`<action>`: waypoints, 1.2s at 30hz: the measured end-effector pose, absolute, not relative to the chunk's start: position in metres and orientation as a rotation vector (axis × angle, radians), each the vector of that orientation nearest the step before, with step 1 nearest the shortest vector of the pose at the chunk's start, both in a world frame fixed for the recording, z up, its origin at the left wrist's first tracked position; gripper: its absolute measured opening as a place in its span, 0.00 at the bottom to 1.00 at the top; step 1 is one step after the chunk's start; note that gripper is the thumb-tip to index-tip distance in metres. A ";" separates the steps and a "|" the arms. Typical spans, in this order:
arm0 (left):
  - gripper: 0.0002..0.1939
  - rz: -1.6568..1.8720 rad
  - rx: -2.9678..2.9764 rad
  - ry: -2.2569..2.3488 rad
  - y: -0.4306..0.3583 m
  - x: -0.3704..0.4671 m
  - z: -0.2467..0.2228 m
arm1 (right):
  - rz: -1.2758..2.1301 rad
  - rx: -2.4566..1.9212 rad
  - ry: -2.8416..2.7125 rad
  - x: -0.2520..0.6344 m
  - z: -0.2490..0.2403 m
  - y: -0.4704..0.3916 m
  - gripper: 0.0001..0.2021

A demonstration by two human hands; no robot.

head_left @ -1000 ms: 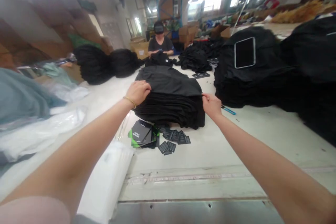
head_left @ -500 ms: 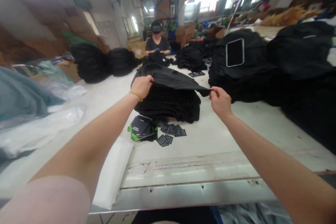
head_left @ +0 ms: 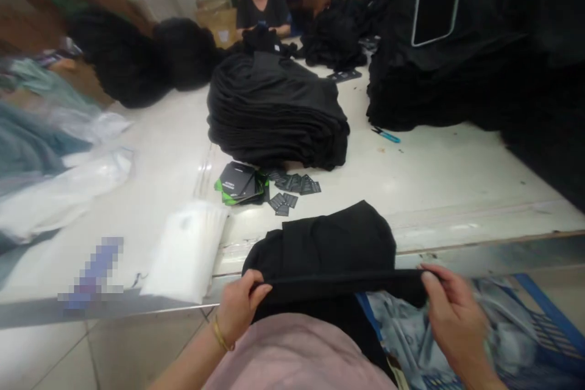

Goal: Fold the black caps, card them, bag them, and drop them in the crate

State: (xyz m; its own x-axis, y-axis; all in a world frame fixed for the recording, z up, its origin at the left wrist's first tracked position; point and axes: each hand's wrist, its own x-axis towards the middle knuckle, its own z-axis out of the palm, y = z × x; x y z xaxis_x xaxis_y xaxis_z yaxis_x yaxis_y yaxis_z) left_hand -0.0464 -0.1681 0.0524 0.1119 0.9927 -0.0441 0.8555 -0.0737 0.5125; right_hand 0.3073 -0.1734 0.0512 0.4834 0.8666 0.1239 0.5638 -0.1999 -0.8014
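A folded black garment [head_left: 338, 241] lies over the near edge of the table, its near edge stretched between my two hands. My left hand [head_left: 240, 304] pinches that edge at its left end, thumb against fingers. At the right end my right hand [head_left: 454, 304] grips the same edge. Beyond the garment stand a stack of folded black garments [head_left: 276, 109], a pile of black and green cards [head_left: 240, 183] and several small black labels [head_left: 297, 184]. To the left is a stack of white translucent bags [head_left: 185, 250].
Large black garment piles stand at the right, with a tablet-like device [head_left: 437, 5] on one. Blue thread snips [head_left: 386, 135] lie on the white table [head_left: 439, 177]. Across the table a person [head_left: 262, 9] handles black cloth. Teal fabric and plastic [head_left: 59, 189] fill the left side.
Both hands have drawn the top black garment off the stack toward me, to the table's near edge. The view has tilted down, and the blue snips now show.
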 end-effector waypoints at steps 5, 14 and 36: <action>0.13 0.481 1.810 1.927 -0.137 -0.040 0.059 | 0.226 -1.864 -1.262 0.299 0.031 -0.106 0.12; 0.16 0.411 1.963 1.961 -0.076 -0.050 0.038 | -0.160 -1.589 -1.822 0.265 0.018 -0.042 0.17; 0.21 0.560 1.995 1.470 -0.089 0.027 0.018 | 1.440 -1.432 -0.456 0.216 0.017 -0.145 0.20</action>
State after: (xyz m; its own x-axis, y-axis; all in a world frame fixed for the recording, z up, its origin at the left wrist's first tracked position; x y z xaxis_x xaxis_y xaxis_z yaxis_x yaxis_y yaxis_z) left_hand 0.0272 -0.0892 0.0179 0.3006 0.9537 -0.0116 0.7041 -0.2137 0.6771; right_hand 0.2158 -0.1455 0.0172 0.2156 0.8280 -0.5176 -0.3795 -0.4173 -0.8257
